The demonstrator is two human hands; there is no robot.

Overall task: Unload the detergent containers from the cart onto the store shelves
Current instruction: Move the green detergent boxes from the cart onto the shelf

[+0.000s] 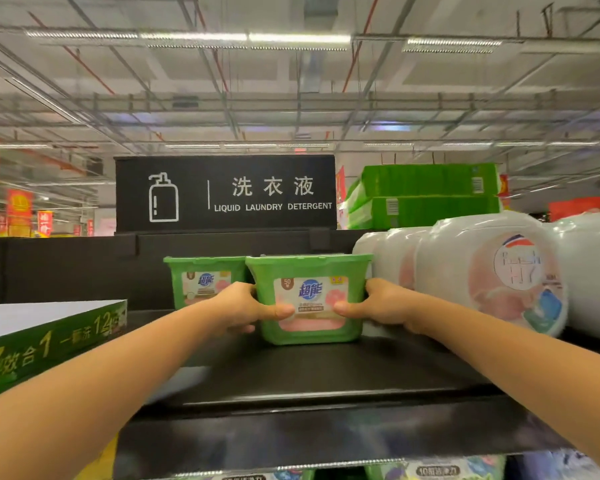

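Two grips, left hand (237,306) and right hand (385,303), clasped round green detergent tub (309,292) near shelf (309,375) back edge.

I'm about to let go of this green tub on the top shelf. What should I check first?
1. Grip: left hand and right hand hold the tub by its sides, thumbs on the front: ok.
2. Tub upright, label facing out: ok.
3. Base down on the shelf: looks seated, ok.
4. Front level with the second tub: not ok, the held one stands further forward.
5. Gap to the white tubs on the right: cannot tell, the right hand hides it.
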